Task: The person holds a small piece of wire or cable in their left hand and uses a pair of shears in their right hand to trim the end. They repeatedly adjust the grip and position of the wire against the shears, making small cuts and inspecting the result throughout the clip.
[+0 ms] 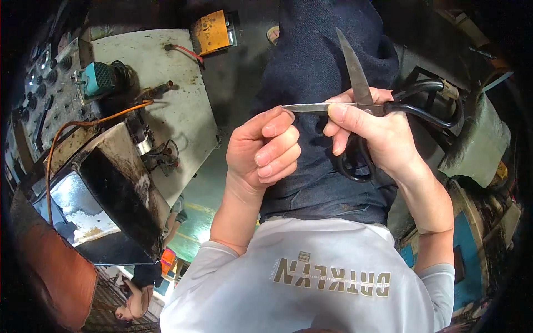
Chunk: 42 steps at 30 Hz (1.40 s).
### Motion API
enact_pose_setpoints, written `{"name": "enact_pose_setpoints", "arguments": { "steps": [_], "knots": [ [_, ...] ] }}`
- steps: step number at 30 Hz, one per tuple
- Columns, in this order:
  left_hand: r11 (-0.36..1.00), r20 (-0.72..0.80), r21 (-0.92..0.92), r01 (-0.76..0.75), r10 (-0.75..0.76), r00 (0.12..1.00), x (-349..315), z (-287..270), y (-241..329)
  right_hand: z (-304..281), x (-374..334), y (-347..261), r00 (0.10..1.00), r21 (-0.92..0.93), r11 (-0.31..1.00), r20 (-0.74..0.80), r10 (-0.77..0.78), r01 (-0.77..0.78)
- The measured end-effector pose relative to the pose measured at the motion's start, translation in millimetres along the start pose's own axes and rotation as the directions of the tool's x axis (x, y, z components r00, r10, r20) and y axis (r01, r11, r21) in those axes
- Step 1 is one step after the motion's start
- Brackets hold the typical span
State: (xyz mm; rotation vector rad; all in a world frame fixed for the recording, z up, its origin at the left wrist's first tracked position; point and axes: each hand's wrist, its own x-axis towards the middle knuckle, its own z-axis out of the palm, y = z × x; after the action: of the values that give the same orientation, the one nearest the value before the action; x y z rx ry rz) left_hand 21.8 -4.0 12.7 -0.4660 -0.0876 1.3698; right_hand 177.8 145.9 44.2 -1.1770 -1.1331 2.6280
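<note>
Steel scissors (361,100) with black handles, blades spread, held over the lap.
Right hand (377,136) grips the one pair at the pivot, fingers (347,114) clamped round it; one blade points up, the other lies level toward the left hand (264,150), whose curled fingers (277,147) pinch its tip. Dark blue cloth (322,66) lies under both hands. Pale metal surface (177,105) on the left carries one teal tool (100,77) and an orange cable (83,125); no containers show. Open floor between surface edge and lap.

Both hands raised close together, left hand (265,149) curled, right hand (371,133) gripping.
</note>
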Motion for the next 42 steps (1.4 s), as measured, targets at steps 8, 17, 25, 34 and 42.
{"name": "enact_pose_setpoints", "arguments": {
  "steps": [8, 17, 25, 34, 42],
  "knots": [
    [1.000, 0.024, 0.016, -0.018, 0.018, 1.000, 0.7, -2.4, -1.2, 0.6, -0.2, -1.4, 1.000, -0.054, 0.999, -0.022, 0.003, -0.004],
    [0.996, -0.027, 0.082, -0.047, 0.049, 0.998, 1.9, 0.4, -3.1, -0.6, 1.0, -1.5, 0.999, -0.063, 0.998, -0.022, 0.028, -0.029],
    [0.993, -0.054, 0.106, -0.061, 0.067, 0.996, 1.5, 0.7, -4.4, -1.3, 0.4, 1.1, 1.000, -0.016, 1.000, -0.007, 0.008, -0.008],
    [0.990, -0.040, 0.124, -0.068, 0.073, 0.997, 2.8, 2.0, -5.3, -3.6, 0.6, 2.7, 1.000, -0.016, 1.000, 0.006, 0.002, -0.002],
    [0.990, -0.040, 0.123, -0.067, 0.072, 0.997, 2.3, 0.3, -5.1, -4.8, 0.9, 5.2, 1.000, 0.027, 0.999, 0.021, -0.023, 0.022]
  ]
}}
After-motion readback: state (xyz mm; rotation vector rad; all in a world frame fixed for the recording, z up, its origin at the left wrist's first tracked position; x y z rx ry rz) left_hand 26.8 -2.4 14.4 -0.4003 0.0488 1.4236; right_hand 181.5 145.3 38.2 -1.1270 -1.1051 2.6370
